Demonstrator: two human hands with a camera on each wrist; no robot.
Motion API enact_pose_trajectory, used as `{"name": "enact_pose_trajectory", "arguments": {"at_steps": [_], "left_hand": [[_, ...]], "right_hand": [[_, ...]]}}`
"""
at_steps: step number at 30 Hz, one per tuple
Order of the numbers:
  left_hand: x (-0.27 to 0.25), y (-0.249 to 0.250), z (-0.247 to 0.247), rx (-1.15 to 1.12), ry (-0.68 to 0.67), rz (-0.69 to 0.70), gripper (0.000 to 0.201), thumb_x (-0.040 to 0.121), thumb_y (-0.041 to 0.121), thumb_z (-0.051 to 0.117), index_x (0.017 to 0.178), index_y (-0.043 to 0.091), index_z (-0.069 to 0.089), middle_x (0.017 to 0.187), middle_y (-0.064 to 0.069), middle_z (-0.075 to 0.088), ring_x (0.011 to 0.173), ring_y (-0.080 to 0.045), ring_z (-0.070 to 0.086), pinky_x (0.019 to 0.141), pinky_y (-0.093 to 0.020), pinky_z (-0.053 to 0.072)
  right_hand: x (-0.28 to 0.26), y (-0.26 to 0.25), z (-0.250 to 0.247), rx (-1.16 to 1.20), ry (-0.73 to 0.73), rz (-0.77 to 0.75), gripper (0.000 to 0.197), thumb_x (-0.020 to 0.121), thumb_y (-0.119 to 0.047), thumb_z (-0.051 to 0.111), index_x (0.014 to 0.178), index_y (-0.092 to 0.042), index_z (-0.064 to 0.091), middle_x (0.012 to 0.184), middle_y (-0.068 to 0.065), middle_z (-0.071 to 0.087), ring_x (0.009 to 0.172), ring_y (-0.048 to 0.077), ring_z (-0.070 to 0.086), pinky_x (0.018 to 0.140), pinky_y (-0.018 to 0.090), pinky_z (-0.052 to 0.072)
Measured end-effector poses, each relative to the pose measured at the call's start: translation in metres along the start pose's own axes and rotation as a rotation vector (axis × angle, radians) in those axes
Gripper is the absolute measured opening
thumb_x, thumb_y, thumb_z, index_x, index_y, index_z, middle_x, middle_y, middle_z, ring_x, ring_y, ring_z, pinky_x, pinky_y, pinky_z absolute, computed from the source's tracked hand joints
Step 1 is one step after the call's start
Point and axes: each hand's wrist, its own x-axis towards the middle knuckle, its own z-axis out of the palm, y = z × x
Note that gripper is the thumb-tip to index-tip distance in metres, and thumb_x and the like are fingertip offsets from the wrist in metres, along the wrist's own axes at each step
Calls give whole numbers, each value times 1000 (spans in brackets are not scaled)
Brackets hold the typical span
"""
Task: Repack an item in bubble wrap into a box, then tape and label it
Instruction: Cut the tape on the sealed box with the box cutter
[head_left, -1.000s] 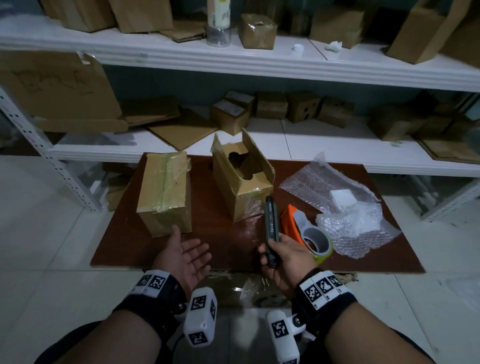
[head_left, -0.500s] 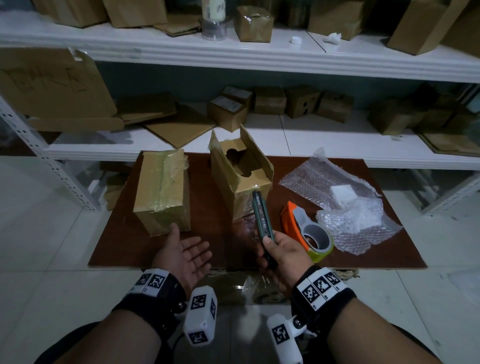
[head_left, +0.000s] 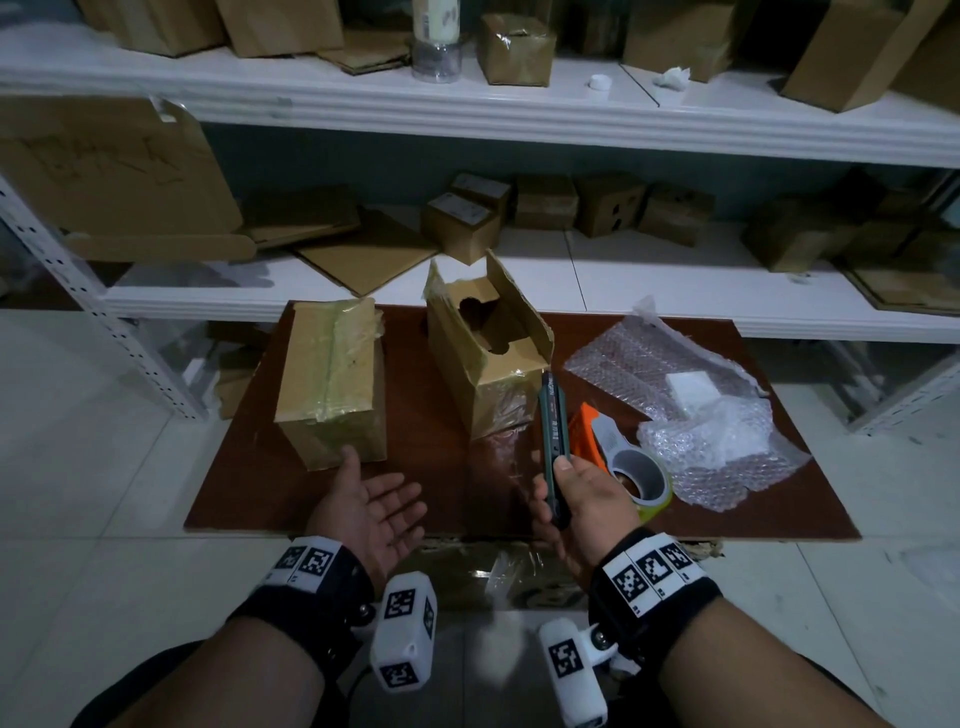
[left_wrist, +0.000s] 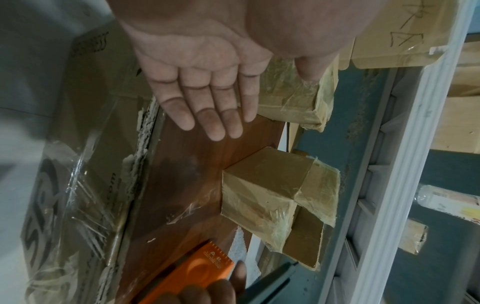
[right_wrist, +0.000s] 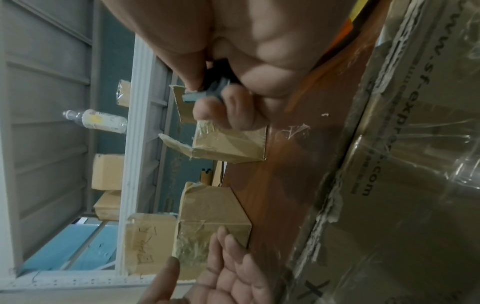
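A taped, closed cardboard box (head_left: 332, 379) stands at the left of a brown board (head_left: 452, 483). An opened box (head_left: 483, 353) with raised flaps stands in the middle. My left hand (head_left: 374, 501) lies palm up with straight fingers, empty, just in front of the taped box (left_wrist: 291, 96). My right hand (head_left: 576, 499) grips a dark green utility knife (head_left: 551, 431), its tip pointing at the opened box's front corner. The knife (right_wrist: 205, 92) shows between my curled right fingers. Bubble wrap (head_left: 701, 415) with a white item in it lies at the right.
An orange tape dispenser (head_left: 618, 452) with a tape roll sits just right of the knife. White shelves (head_left: 519, 104) behind hold many cardboard boxes and a bottle. A flattened plastic-covered carton (left_wrist: 78, 185) lies under the board's near edge. The floor is pale tile.
My right hand has lifted the knife slightly and turned its tip toward the opened box. The left hand has stayed palm up.
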Motion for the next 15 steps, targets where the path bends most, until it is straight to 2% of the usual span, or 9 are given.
{"name": "enact_pose_trajectory", "arguments": {"at_steps": [11, 13, 15], "left_hand": [[1, -1, 1, 0, -3, 1, 71, 92, 73, 34, 109, 9, 62, 109, -14, 69, 95, -30, 62, 78, -43, 47], [1, 0, 2, 2, -2, 5, 71, 92, 73, 34, 109, 9, 62, 109, -13, 69, 96, -31, 62, 80, -43, 47], [1, 0, 2, 2, 4, 5, 71, 92, 73, 34, 107, 9, 62, 109, -14, 69, 97, -31, 62, 81, -44, 47]], "right_hand": [[-5, -6, 5, 63, 26, 39, 24, 106, -21, 39, 110, -3, 54, 64, 6, 54, 41, 15, 44, 35, 19, 33], [-7, -10, 7, 58, 9, 49, 21, 106, -21, 41, 109, -4, 52, 67, 9, 60, 40, 19, 51, 33, 20, 39], [-9, -13, 9, 37, -24, 75, 18, 106, -20, 42, 110, -4, 49, 79, 15, 69, 49, 26, 62, 36, 28, 48]]}}
